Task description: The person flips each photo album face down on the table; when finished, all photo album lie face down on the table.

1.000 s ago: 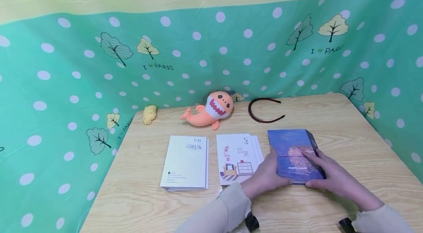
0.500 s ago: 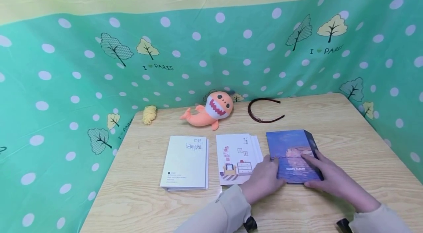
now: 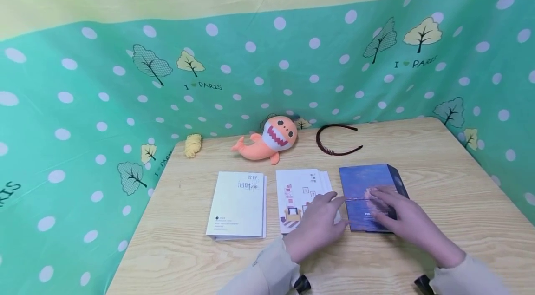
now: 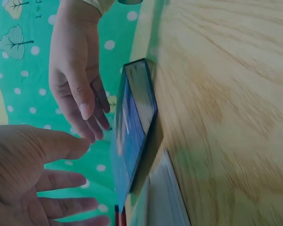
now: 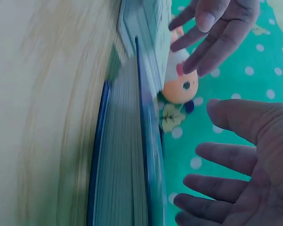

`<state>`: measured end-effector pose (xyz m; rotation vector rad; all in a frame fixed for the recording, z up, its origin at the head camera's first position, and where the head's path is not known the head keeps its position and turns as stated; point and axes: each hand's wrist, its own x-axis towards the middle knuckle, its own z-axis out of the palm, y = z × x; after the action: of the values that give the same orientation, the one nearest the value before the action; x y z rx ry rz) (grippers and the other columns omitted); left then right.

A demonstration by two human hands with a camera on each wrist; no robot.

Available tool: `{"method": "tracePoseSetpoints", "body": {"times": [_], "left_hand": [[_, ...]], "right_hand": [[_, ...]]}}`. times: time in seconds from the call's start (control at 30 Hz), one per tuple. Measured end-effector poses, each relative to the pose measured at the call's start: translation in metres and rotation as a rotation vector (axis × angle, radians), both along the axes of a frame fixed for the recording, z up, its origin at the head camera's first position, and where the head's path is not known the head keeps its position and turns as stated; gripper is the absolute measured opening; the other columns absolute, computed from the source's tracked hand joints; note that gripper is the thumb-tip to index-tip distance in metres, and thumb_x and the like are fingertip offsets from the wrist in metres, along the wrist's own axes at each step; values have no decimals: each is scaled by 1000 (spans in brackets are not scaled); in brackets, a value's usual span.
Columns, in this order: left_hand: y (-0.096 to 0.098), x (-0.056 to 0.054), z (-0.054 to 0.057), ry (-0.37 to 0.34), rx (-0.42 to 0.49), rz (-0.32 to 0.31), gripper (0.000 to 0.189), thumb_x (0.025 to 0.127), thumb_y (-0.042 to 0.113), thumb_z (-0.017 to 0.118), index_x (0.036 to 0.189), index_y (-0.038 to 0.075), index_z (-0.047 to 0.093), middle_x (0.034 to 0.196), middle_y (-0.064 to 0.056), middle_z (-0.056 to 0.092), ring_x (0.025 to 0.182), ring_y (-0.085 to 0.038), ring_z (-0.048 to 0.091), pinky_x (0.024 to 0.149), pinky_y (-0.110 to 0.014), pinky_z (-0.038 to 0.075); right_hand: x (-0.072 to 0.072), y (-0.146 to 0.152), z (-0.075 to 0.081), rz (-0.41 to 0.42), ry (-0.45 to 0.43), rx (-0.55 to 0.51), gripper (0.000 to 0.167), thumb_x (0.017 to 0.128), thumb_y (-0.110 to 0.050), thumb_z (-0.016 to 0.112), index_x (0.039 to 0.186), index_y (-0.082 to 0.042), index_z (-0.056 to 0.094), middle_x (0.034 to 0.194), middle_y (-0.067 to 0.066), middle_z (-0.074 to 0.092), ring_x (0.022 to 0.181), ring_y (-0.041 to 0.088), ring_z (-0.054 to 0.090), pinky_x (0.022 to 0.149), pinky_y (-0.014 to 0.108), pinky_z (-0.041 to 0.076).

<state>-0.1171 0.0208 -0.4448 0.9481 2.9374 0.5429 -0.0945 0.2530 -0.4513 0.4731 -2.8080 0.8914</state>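
Observation:
A blue photo album (image 3: 359, 181) lies flat at the right of the three books, its thick page block (image 5: 125, 136) showing in the right wrist view. My right hand (image 3: 405, 218) is over the right part of its cover with fingers extended; in the right wrist view those fingers (image 5: 216, 188) are spread and hold nothing. Just left of the album is my left hand (image 3: 316, 224), fingers loosely extended, overlapping the lower right of a white illustrated album (image 3: 296, 183). The left wrist view shows a gap between the left fingers (image 4: 68, 205) and the blue album (image 4: 132, 127).
A white album with Chinese lettering (image 3: 236, 204) lies at the left of the row. Behind the books are a ball of yellow yarn (image 3: 193, 145), an orange plush shark (image 3: 267, 139) and a dark headband (image 3: 323, 141). Polka-dot fabric (image 3: 251, 72) hangs along the wooden table's (image 3: 167, 248) back and sides.
My left hand has let go of the blue album's left edge and shifted left. My right hand has come off its lower right edge and moved over the cover.

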Motion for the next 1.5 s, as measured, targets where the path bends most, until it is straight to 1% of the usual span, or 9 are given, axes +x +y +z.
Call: {"method": "tracePoseSetpoints", "body": {"times": [0.13, 0.3, 0.47, 0.6, 0.67, 0.87, 1.13, 1.27, 1.5], "left_hand": [[-14, 4, 0, 8, -85, 71, 66, 85, 45, 71, 142, 18, 51, 148, -12, 42, 133, -34, 42, 108, -50, 36], [-30, 7, -7, 8, -117, 115, 77, 80, 49, 75, 145, 19, 47, 152, -18, 35, 138, -44, 32, 109, -64, 26], [-43, 9, -17, 24, -122, 137, 84, 77, 52, 76, 147, 17, 45, 153, -23, 31, 139, -48, 25, 107, -70, 19], [-52, 11, -21, 40, -135, 157, 87, 75, 55, 76, 146, 16, 45, 153, -25, 29, 140, -49, 22, 107, -72, 16], [-54, 11, -24, 39, -139, 171, 88, 75, 56, 76, 146, 15, 46, 153, -26, 28, 141, -50, 21, 107, -72, 16], [-60, 12, -29, 31, -134, 180, 87, 77, 57, 73, 147, 15, 45, 154, -28, 24, 142, -49, 14, 107, -71, 18], [-63, 14, -31, -8, -93, 195, 88, 78, 55, 73, 147, 9, 44, 155, -32, 13, 143, -51, 4, 110, -67, 16], [-64, 15, -33, -16, -79, 204, 90, 77, 55, 74, 147, 8, 43, 155, -34, 10, 143, -51, 2, 111, -66, 17], [-64, 13, -37, 4, -81, 203, 92, 76, 56, 75, 148, 9, 42, 156, -33, 10, 144, -49, 3, 111, -67, 13]], "right_hand": [[-4, -13, -2, -2, 34, -16, 41, 88, -18, 72, 123, 1, 64, 124, 22, 63, 116, 47, 54, 90, 63, 44], [-5, -31, -3, 43, 23, -78, 40, 90, -18, 70, 124, 1, 64, 122, 20, 65, 117, 46, 55, 95, 61, 42], [-6, -49, -5, 101, -52, -161, 45, 91, -16, 68, 131, 3, 58, 127, 22, 61, 113, 41, 60, 94, 56, 46], [-6, -60, -7, 126, -187, -221, 52, 93, -20, 67, 137, 4, 51, 128, 28, 57, 108, 40, 63, 90, 50, 51], [-7, -63, -9, 137, -226, -228, 56, 94, -23, 66, 139, 4, 48, 129, 30, 56, 108, 41, 62, 90, 49, 52], [-8, -72, -11, 141, -297, -218, 59, 93, -26, 66, 141, 3, 46, 135, 30, 51, 111, 41, 61, 90, 47, 52], [-5, -80, -4, 163, -385, -252, 63, 93, -29, 66, 139, 8, 46, 145, 44, 23, 113, 41, 60, 93, 45, 50], [-4, -82, -3, 136, -404, -257, 63, 93, -30, 65, 140, 7, 46, 145, 43, 23, 113, 42, 59, 96, 50, 47], [-4, -83, 0, 103, -484, -359, 62, 95, -24, 62, 142, 11, 40, 147, 43, 19, 118, 49, 53, 95, 50, 48]]}}
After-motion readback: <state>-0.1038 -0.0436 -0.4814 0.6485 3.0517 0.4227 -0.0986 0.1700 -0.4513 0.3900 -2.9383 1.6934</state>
